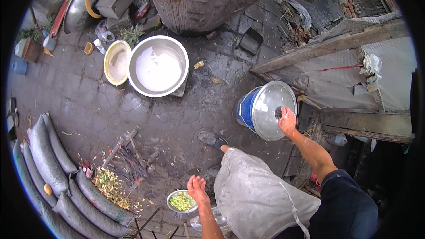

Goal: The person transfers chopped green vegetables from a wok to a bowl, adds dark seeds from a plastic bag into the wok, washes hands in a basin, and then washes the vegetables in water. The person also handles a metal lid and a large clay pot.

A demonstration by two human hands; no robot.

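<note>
My right hand (287,119) is on the dark knob (279,113) of a round metal lid (270,94), its fingers closed around the knob's near side. The lid rests on a blue bucket (246,111) with a wire handle. My left hand (198,189) hangs in the air, fingers apart and slightly curled, holding nothing. Just beside it in the picture, a metal bowl of chopped pale-green vegetables (181,201) sits low near the ground, partly hidden by that hand. A second, clear or metal vessel (217,217) is mostly hidden behind my forearm and the grey apron (252,186).
A wide metal basin of whitish liquid (158,66) stands beside a yellow-rimmed basin (117,63). A large vat (206,3) rises beyond. Filled sacks (46,156) lie at left, near a small wooden stool (129,162) and vegetable scraps (111,186). A timber-framed panel (335,46) borders the right.
</note>
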